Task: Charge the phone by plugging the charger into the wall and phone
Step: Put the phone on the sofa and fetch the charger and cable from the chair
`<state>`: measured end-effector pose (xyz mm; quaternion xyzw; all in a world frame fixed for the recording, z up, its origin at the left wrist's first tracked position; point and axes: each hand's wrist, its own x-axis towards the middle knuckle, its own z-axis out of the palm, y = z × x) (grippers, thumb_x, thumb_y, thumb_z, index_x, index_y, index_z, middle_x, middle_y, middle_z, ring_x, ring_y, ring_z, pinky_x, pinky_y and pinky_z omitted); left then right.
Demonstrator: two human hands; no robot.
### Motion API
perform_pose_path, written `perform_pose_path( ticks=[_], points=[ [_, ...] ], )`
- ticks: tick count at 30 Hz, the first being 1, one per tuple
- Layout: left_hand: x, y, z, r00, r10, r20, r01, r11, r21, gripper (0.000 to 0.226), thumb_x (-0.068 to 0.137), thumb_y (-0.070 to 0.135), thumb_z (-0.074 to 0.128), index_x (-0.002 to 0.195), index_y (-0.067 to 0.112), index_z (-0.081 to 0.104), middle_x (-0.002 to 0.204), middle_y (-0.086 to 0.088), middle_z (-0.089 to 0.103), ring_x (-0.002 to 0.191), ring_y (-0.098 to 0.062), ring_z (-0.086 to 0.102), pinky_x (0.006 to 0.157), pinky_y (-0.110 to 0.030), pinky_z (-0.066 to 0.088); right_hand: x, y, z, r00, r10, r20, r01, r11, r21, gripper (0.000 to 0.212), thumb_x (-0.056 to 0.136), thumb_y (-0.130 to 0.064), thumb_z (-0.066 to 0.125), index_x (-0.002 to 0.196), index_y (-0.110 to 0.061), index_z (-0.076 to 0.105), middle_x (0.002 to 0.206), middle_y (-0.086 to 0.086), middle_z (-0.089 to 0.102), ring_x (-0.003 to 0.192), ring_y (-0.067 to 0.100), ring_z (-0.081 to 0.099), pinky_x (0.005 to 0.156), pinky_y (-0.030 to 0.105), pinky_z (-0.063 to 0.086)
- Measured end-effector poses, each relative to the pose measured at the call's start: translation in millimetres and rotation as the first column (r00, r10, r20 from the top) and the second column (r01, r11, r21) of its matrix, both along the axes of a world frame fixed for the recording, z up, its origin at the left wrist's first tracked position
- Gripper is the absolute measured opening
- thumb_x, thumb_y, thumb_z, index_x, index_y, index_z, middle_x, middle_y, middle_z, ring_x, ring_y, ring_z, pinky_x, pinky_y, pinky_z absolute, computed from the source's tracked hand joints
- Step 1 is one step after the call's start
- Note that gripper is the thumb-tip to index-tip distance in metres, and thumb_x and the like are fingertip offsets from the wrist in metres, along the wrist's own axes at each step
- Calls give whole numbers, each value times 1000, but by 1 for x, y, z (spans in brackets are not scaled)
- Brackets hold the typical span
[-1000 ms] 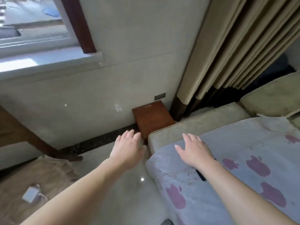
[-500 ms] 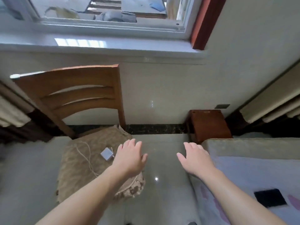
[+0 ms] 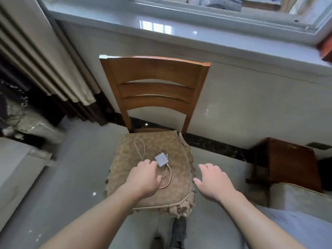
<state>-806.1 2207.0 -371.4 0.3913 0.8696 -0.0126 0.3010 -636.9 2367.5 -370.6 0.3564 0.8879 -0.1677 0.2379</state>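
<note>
A small white charger block [image 3: 162, 159] lies on the brown cushion [image 3: 177, 178] of a wooden chair [image 3: 154, 83]. Its pale cable [image 3: 139, 146] loops across the cushion behind it and curls in front of it. My left hand [image 3: 143, 178] hovers over the cushion, fingers apart, with the fingertips just left of the block and holding nothing. My right hand [image 3: 213, 182] hangs open off the cushion's right edge. A grey wall socket plate [image 3: 318, 146] shows low on the wall at the far right. The phone is out of view.
A dark red wooden stool [image 3: 291, 162] stands against the wall at the right, with the bed's corner [image 3: 296, 196] in front of it. Beige curtains [image 3: 36, 51] hang at the left. The window sill [image 3: 179, 33] runs above the chair. Glossy grey floor surrounds the chair.
My view has swung left from the bed and stool to the chair. The phone has left the view. My left hand has come down over the cushion, close to the charger block.
</note>
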Motion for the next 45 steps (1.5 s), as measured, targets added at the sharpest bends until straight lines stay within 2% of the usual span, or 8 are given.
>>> perform_pose_path(
  ticks=[10, 21, 27, 30, 34, 37, 40, 45],
  points=[
    [-51, 4, -60, 985, 172, -17, -172, 985, -5, 64, 96, 45, 47, 153, 21, 30, 164, -12, 27, 152, -31, 18, 123, -47, 21, -71, 16, -70, 993, 109, -38, -110, 993, -36, 66, 94, -50, 42, 151, -19, 31, 154, 10, 38, 141, 30, 34, 113, 44, 34],
    [-94, -6, -178, 892, 396, 219, -424, 900, 98, 64, 94, 37, 58, 152, 24, 37, 155, -11, 40, 142, -30, 39, 115, -37, 34, -122, 0, -182, 956, -274, -107, 232, 925, -301, 75, 89, -49, 56, 152, -17, 30, 151, 9, 42, 136, 28, 42, 108, 37, 37],
    [-111, -7, -226, 811, 468, 350, -557, 800, 222, 54, 90, 34, 65, 143, 31, 52, 137, 0, 56, 127, -20, 54, 101, -24, 39, -147, -8, -226, 876, -474, -86, 420, 839, -347, 78, 85, -49, 64, 149, -14, 36, 147, 9, 45, 134, 27, 44, 103, 35, 38],
    [-113, -6, -246, 745, 479, 465, -622, 751, 222, 49, 89, 30, 67, 136, 33, 56, 118, 21, 64, 120, -9, 60, 94, -19, 44, -155, -14, -242, 842, -532, -94, 468, 804, -366, 68, 80, -48, 69, 136, -17, 49, 131, 7, 56, 121, 27, 54, 88, 33, 41],
    [-118, 1, -261, 720, 472, 508, -644, 728, 236, 45, 82, 30, 71, 108, 64, 57, 88, 46, 64, 90, 20, 62, 75, -3, 43, -160, -21, -259, 804, -588, -89, 517, 765, -385, 64, 76, -46, 74, 131, -20, 53, 120, 4, 61, 111, 26, 59, 85, 35, 47],
    [-121, 8, -272, 684, 483, 546, -683, 687, 248, 37, 78, 19, 73, 95, 51, 63, 89, 29, 74, 82, 10, 68, 73, -15, 52, -162, -22, -267, 779, -619, -98, 548, 749, -372, 61, 75, -40, 76, 129, -22, 54, 119, 4, 62, 110, 27, 60, 84, 35, 46],
    [-124, 13, -281, 696, 496, 519, -679, 689, 253, 42, 73, 8, 74, 86, 46, 60, 79, 31, 72, 71, 8, 68, 63, -8, 48, -163, -20, -273, 738, -669, -89, 591, 704, -394, 53, 74, -32, 78, 122, -23, 58, 113, 3, 66, 102, 26, 64, 80, 35, 49],
    [-126, 20, -290, 733, 536, 418, -657, 718, 232, 38, 67, 6, 71, 96, 30, 67, 80, 10, 74, 78, -16, 71, 75, -35, 58, -167, -14, -280, 641, -766, -42, 669, 585, -459, 55, 69, -21, 86, 118, -19, 61, 88, -10, 64, 76, 11, 60, 57, 21, 40]
  ],
)
